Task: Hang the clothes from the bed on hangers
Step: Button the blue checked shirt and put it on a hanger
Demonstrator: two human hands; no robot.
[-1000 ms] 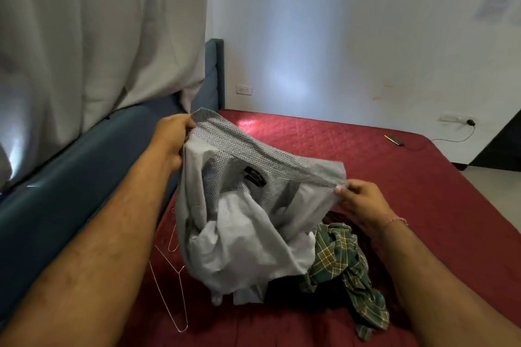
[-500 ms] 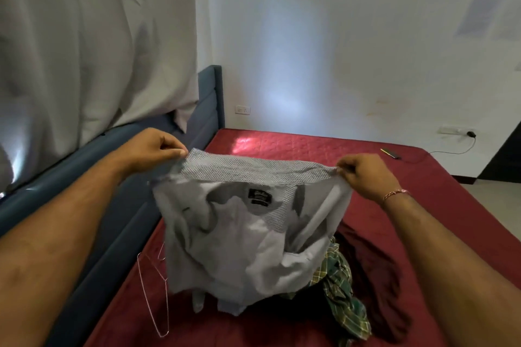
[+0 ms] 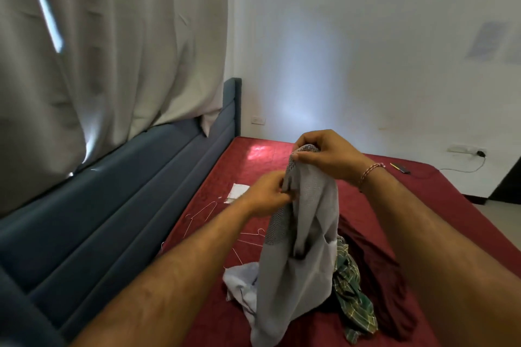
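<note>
a: fingers (image 3: 296, 155) of the right hand (image 3: 329, 158) clenched over the top edge of the pale grey woven shirt with a dotted collar band (image 3: 301, 248); left hand (image 3: 265, 194) pinching the same cloth just below. shirt hangs bunched, its tail resting on the red quilted bed (image 3: 451, 205).

b: hanger?

a: none in hand. thin white wire hangers (image 3: 203, 213) lie on the bed, left of the shirt, near the blue padded headboard (image 3: 118, 191).

b: so how to do it well?

a: my read: keep one hand on the collar, free the left for the nearest hanger, feed it in through the neck, one shoulder at a time. collar looks gathered, so spread it first.

b: the rest?

a: green plaid garment (image 3: 352, 290), dark maroon cloth (image 3: 375, 267) and a white piece (image 3: 242, 282) in a heap below. lift high, or the tail may drag them.
</note>
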